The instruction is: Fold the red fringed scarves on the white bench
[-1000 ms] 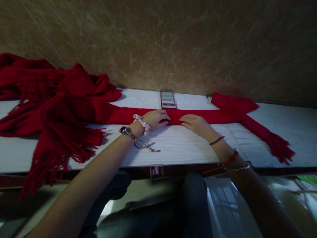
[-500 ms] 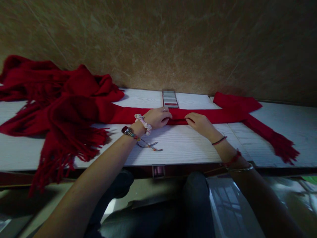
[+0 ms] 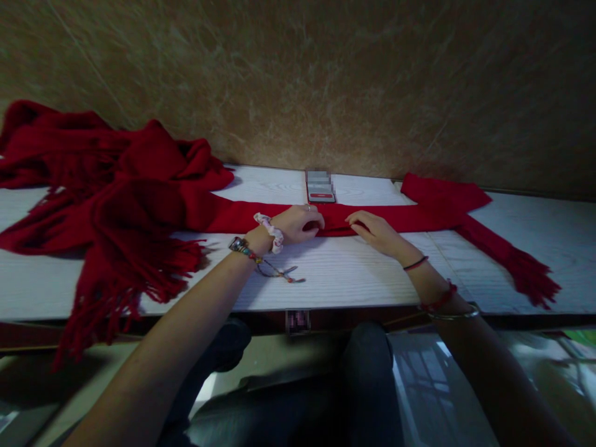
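Observation:
A red scarf (image 3: 400,217), folded into a long narrow band, stretches sideways along the white tabletop (image 3: 261,288). Its right end bends into a flap and a fringed tail. My left hand (image 3: 295,225) rests on the middle of the band, fingers curved and the thumb apart from them. A short way to the right, my right hand (image 3: 372,231) lies over the band's near edge with thumb and fingers loosely parted. Between the two hands a fold line shows in the cloth. At the left, the band runs into a bunched red heap (image 3: 135,161) with long fringes.
A phone (image 3: 321,189) lies beyond the band, near the brown marbled wall (image 3: 298,87). Fringe (image 3: 79,323) hangs over the table's front edge at the left. My knees (image 3: 367,360) are below that edge.
Both hands have loosened from the scarf's near edge, thumbs parting from the fingers. They have stayed in almost the same place, and the scarf lies nearly as before.

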The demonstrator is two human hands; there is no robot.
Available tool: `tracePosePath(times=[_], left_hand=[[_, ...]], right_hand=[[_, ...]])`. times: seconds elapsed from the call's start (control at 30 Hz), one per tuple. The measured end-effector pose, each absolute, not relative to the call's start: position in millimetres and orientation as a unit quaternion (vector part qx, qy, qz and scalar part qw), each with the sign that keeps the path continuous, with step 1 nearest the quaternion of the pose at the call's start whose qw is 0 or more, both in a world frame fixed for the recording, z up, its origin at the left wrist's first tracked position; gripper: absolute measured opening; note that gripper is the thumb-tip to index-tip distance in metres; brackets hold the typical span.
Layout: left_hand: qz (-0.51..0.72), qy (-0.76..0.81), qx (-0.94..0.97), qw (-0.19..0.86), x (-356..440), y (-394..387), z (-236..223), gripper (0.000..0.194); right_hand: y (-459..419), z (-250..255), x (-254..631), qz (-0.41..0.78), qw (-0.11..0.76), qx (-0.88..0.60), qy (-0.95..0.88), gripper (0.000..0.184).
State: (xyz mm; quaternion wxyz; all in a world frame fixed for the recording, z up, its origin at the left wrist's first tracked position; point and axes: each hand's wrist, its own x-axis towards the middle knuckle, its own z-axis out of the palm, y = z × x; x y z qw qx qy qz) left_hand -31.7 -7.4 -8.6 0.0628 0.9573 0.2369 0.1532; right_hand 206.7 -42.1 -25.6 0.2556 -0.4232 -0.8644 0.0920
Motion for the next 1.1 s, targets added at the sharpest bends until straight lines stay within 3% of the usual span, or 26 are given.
tracePosePath(times=[0.3,0.5,0.6,0.77,0.9,1.1], left_hand=[[0.084,0.234,0.968,0.021,-27.8,-8.9,-12.6,0.018],[0.101,0.238,0.965,0.046,-27.0,-10.2,-11.5,0.013],[0.136,0.288,0.946,0.061,-27.2,-8.6,-14.0,0.021],[0.076,0.364,0.928,0.023,-28.2,-6.6,-27.1,0.061],[-0.001,0.395,0.918,0.041,-26.5,-9.1,-28.0,0.055],[-0.023,0.391,0.918,0.056,-26.1,-11.9,-20.0,0.053]], right_hand=[[-47.3,-24.0,203.3,0.043,0.206,-0.4,-0.892,0.013],[-49.1,-29.9,198.0,-0.029,0.173,-0.395,-0.902,0.027],[-47.8,-35.2,195.0,-0.03,0.182,-0.393,-0.901,0.027],[-45.4,-43.2,189.5,-0.028,0.229,-0.401,-0.887,0.024],[-44.7,-44.8,186.7,-0.023,0.263,-0.411,-0.872,0.022],[-46.1,-36.3,190.3,-0.012,0.243,-0.413,-0.877,0.024]])
